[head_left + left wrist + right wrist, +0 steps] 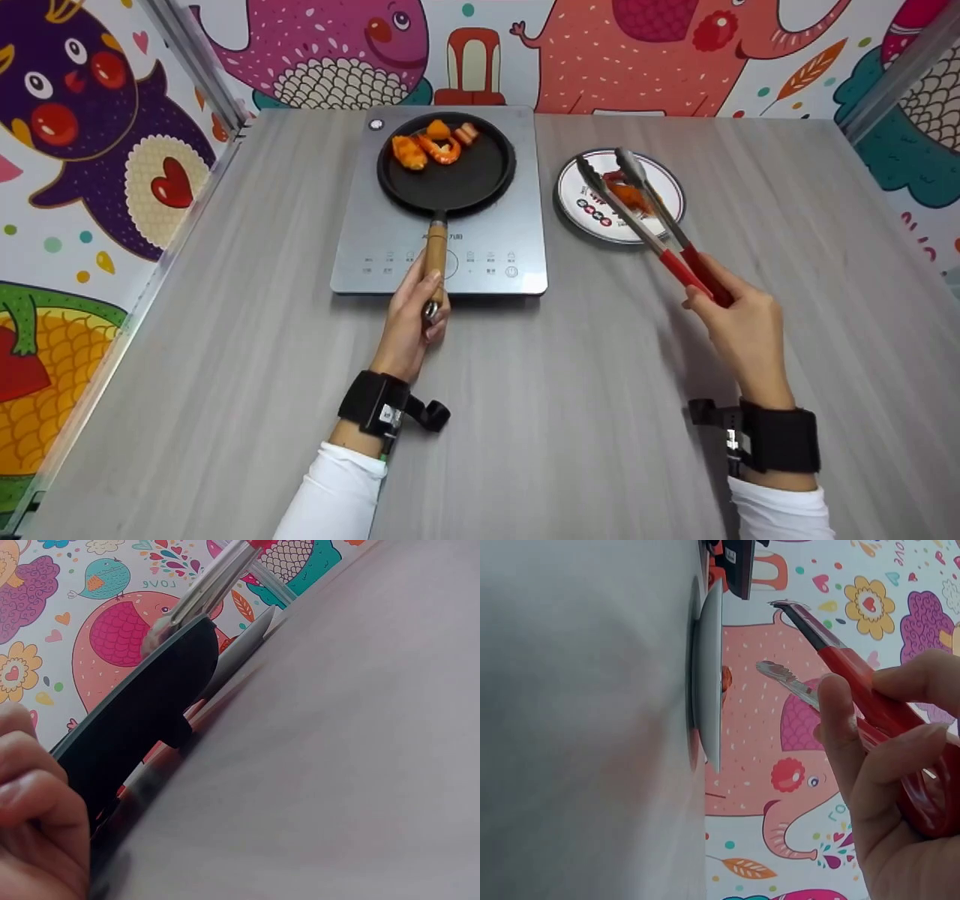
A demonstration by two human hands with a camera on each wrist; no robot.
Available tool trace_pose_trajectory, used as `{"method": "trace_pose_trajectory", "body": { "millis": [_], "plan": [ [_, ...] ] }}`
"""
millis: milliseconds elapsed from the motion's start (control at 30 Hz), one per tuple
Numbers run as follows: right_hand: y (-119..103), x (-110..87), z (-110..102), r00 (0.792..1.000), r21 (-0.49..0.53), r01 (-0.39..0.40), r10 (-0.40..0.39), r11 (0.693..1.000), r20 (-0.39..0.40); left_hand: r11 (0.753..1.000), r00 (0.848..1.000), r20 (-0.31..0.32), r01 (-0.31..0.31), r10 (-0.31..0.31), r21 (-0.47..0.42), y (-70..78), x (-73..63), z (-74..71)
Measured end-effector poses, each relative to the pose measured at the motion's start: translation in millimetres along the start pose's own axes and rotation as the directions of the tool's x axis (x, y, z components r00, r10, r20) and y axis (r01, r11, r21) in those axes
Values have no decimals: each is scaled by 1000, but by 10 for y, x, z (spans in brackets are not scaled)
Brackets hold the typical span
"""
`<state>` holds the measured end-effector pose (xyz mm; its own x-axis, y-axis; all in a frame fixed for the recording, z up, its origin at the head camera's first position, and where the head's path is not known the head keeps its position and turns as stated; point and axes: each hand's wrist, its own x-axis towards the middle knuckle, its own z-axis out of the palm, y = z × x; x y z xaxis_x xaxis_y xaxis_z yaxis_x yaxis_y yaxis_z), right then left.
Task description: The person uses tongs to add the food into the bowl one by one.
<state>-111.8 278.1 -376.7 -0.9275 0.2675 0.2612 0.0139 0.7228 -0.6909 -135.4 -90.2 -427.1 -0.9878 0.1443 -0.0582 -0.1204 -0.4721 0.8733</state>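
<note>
From the head view, I see the person's left hand (420, 315) wrapped round the wooden handle of a black frying pan (450, 184), which sits on a silver induction cooktop (495, 244) on the grey desk (585, 397). In the far half of the pan lie a plump orange piece (409, 152), a curled shrimp (444, 154), a small orange lump (438, 130) and a striped pink piece (466, 134). The right hand (746, 330) pinches the red handles of metal tongs (686, 271), whose two arms stand apart over a white printed plate (574, 199) right of the cooktop; reddish-orange food (628, 197) lies on it. Both wrists wear black straps (780, 439), with white sleeves (780, 510) below. From the left wrist view, curled fingers of the left hand fill the lower left corner, beside the dark side of the pan seen nearly edge-on, with the tongs and the plate's edge beyond it. From the right wrist view, thumb and fingers grip the tongs' handles; the tips are parted, hold nothing, and hang above the plate and its food, touching neither, before a cartoon elephant mural (746, 720).
</note>
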Motion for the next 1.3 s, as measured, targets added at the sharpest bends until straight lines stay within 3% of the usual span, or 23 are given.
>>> {"method": "trace_pose_trajectory", "body": {
  "millis": [500,1000,1300],
  "plan": [
    [114,-5,-52,999,-48,40,-40,998,-4,1000,1000,-6,-11,11,12,-21,-8,-14],
    [154,-9,-57,998,-67,32,-29,997,57,1000,1000,7,-6,6,8,-6,-11,-5],
    [143,-10,-47,994,-84,93,-88,992,58,1000,1000,10,-16,16,-3,2,4,2]
  ]
}}
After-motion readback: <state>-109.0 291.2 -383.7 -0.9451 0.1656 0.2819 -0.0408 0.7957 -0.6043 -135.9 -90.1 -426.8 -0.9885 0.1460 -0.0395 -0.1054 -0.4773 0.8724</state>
